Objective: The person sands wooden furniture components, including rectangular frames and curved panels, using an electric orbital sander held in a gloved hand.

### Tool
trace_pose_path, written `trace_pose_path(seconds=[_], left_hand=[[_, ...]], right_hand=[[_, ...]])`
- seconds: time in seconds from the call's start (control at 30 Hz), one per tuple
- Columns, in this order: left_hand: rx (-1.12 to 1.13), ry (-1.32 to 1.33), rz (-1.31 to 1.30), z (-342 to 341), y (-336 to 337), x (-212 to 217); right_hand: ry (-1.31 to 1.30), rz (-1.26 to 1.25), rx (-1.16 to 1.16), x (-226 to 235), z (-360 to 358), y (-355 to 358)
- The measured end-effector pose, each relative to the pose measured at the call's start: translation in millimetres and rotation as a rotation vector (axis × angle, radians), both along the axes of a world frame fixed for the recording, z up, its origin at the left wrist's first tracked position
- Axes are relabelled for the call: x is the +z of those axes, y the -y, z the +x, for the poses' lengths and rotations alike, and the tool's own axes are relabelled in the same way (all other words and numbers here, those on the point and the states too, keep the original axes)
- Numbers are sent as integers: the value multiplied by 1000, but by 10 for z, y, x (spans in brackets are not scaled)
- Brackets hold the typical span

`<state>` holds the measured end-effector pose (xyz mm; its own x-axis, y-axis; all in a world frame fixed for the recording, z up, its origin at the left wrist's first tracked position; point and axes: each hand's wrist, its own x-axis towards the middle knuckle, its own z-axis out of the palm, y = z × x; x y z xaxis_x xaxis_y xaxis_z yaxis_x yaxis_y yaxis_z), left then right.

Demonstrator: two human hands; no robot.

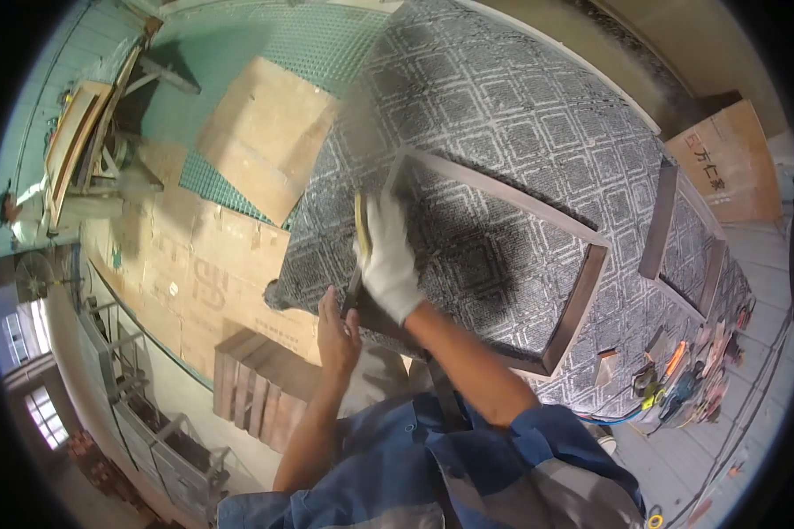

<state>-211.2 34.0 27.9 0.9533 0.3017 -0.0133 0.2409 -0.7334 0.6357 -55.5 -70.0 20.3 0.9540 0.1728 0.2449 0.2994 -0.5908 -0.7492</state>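
A rectangular wooden frame (pixel 503 183) lies on a grey patterned carpet covering the work surface. My right hand (pixel 390 264), in a white glove, is closed over the frame's left side. It holds a thin, yellow-edged pad (pixel 360 222); the glove hides most of it, and its exact kind is unclear. At the frame's near left corner, my bare left hand (pixel 337 339) grips the wood, fingers on the outer side and thumb nearer me. Motion blurs the glove's upper part.
A second wooden frame (pixel 660 225) lies to the right. Tools (pixel 675 388) and cords crowd the carpet's near right edge. Stacked brown wooden pieces (pixel 265 388) stand below left. Cardboard sheets (pixel 269 132) lie at left, and a cardboard box (pixel 728 167) stands far right.
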Motion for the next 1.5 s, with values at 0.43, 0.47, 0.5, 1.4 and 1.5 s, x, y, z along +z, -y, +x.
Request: trace_pose_path(seconds=[0.43, 0.47, 0.5, 1.4, 1.5], left_hand=[[-489, -800, -447, 903, -786, -145], [-507, -910, -376, 985, -791, -50], [-741, -766, -344, 803, -1068, -544], [-711, -641, -370, 2869, -178, -46], [-742, -189, -277, 2777, -110, -674]], right_hand=[[-173, -110, -698, -360, 802, -687], [-336, -36, -704, -141, 516, -750], [-436, 43, -688, 71, 187, -864], [-413, -955, -451, 141, -232, -1015], [-372, -609, -503, 138, -1090, -1269]])
